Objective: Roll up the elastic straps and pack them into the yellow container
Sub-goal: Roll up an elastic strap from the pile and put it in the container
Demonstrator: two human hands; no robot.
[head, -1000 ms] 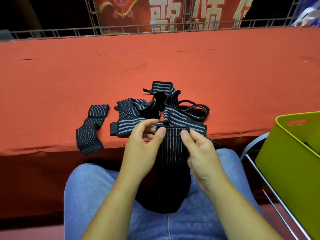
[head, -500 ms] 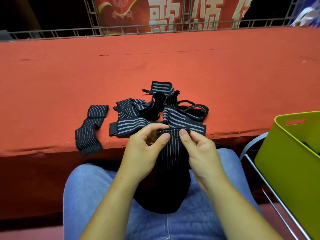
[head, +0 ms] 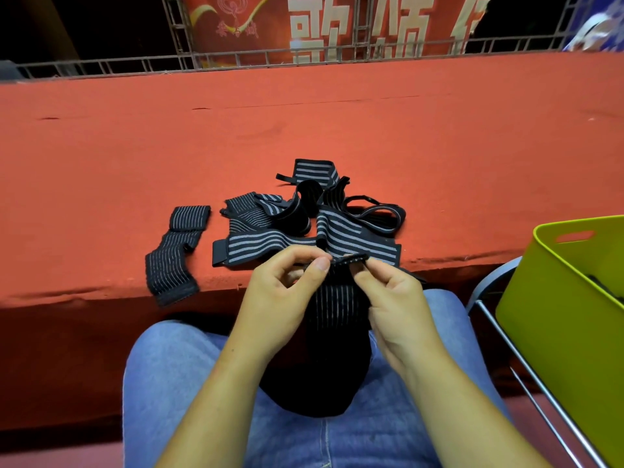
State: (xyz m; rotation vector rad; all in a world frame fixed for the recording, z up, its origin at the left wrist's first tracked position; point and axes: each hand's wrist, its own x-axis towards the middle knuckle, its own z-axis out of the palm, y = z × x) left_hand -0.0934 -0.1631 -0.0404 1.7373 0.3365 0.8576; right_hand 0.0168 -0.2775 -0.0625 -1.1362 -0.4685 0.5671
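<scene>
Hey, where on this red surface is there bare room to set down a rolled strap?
The red surface is bare from the strap pile back to the railing, also left of the lone strap and right of the pile toward the yellow container. Crowded: the near edge's middle.

Forearms angle inward; left hand (head: 280, 298) and right hand (head: 395, 305) close together, each pinching strap (head: 337, 309) edge, thumb and forefinger.

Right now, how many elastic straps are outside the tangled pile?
2. The lone strap lies at the table's edge, left of the pile; the held strap hangs over the lap, pinched by left hand and right hand. Others may hide in the yellow container.
</scene>
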